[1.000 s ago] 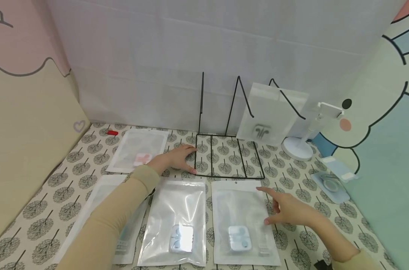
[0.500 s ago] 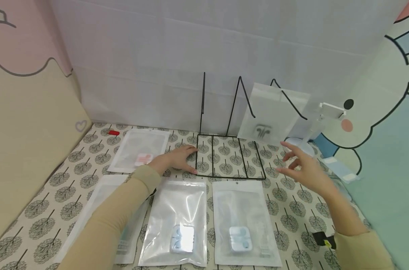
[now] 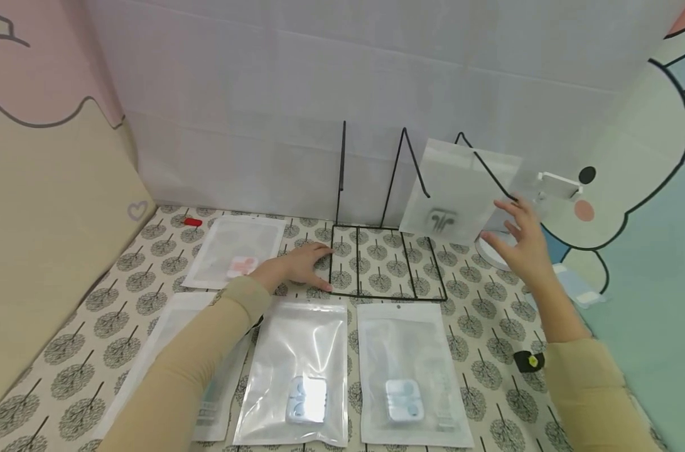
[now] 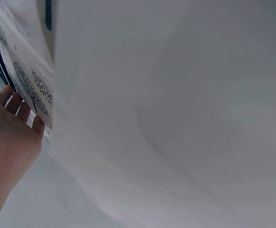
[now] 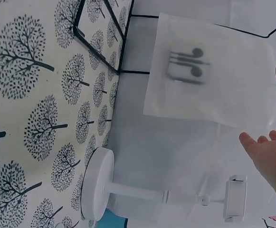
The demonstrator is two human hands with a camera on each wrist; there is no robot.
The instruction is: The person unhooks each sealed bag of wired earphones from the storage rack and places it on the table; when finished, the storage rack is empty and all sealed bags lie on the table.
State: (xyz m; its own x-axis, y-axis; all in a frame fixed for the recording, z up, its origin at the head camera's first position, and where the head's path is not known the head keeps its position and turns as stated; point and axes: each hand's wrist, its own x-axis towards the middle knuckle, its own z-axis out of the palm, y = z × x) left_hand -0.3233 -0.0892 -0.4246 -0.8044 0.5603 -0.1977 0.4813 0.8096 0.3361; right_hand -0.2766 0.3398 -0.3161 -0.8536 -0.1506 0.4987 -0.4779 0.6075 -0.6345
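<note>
A black wire rack (image 3: 358, 262) stands at the table's back, its prongs rising against the white backdrop. My left hand (image 3: 304, 265) is spread at the left edge of its base, thumb and fingertips right at the wire. On the rack's right side hangs a frosted bag (image 3: 461, 185) with a dark earphone set (image 5: 190, 66) showing through. Beside that bag's lower right edge is my right hand (image 3: 522, 245), fingers spread and holding nothing. In the right wrist view those fingertips are close to the bag. Pale sheeting fills most of the left wrist view.
Nearer me lie a frosted bag (image 3: 407, 351), a shiny bag (image 3: 294, 342), both with boxed earphones, and another bag (image 3: 175, 345) partly under my left sleeve. A bag with pink earphones (image 3: 223, 245) and a red object (image 3: 193, 222) lie back left. A white stand (image 3: 497, 254) stands right.
My right hand has moved from beside the front right bag, up and back to the hanging bag's edge. The left hand stays at the rack.
</note>
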